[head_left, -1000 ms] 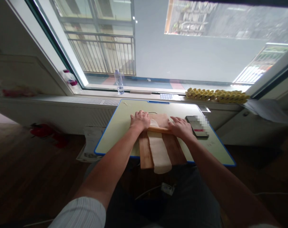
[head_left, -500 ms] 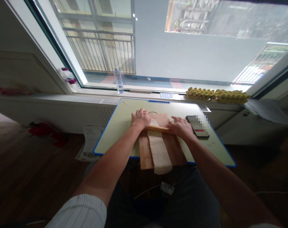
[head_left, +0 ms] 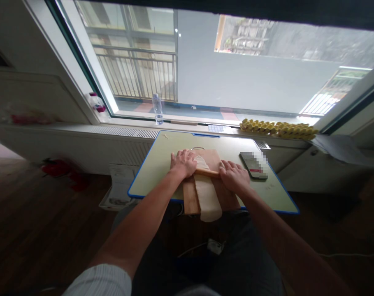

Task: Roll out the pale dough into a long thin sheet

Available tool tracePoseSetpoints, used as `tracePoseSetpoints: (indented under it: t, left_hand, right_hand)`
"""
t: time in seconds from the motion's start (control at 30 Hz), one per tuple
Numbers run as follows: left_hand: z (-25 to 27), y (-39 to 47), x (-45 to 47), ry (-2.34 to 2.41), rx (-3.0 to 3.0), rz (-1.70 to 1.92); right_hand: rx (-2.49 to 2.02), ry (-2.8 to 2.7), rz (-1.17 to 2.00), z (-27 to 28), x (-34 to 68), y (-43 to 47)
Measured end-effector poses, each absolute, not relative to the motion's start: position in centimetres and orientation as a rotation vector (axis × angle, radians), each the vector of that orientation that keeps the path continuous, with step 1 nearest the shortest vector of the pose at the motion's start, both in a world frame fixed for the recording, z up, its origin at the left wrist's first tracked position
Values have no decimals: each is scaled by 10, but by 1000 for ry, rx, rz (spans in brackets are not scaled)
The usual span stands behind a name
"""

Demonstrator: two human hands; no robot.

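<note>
A wooden rolling pin [head_left: 207,172] lies crosswise over a long, flat strip of pale dough [head_left: 207,196]. My left hand [head_left: 183,163] presses on the pin's left end, its fingers curled over it. At the opposite end my right hand [head_left: 234,174] holds the pin the same way, palm down. Under the dough is a wooden cutting board [head_left: 191,201], with a thin loop at its far edge. The dough's near end hangs over the board's front edge, and a short part of it shows beyond the pin. My palms hide both pin ends.
The board rests on a small blue-edged table [head_left: 152,164]. A phone [head_left: 254,165] lies right of my right hand. On the windowsill stand a clear bottle [head_left: 157,109] and yellow egg cartons [head_left: 277,128]. A white power adapter [head_left: 216,246] with a cable is below.
The rolling pin and both hands have come slightly towards me along the dough, so more dough shows beyond the pin. My view has also shifted a little.
</note>
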State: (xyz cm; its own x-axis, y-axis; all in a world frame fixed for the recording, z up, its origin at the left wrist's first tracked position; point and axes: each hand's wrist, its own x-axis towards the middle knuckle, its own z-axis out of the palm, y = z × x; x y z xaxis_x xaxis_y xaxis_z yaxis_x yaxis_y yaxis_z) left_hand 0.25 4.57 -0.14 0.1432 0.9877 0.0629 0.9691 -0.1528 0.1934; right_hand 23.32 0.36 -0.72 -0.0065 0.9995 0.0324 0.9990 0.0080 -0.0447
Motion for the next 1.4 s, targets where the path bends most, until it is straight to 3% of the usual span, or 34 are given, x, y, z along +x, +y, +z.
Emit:
tracePoseSetpoints:
  t: [0.37,1.4]
  left_hand:
    - [-7,16,-2,2006,2334,335]
    - [1,118,19,2047,2220,370]
  right_hand:
    - [-2138,-2157,-157,-2,222,-33]
    - [-2300,-1974,277,0,243,73]
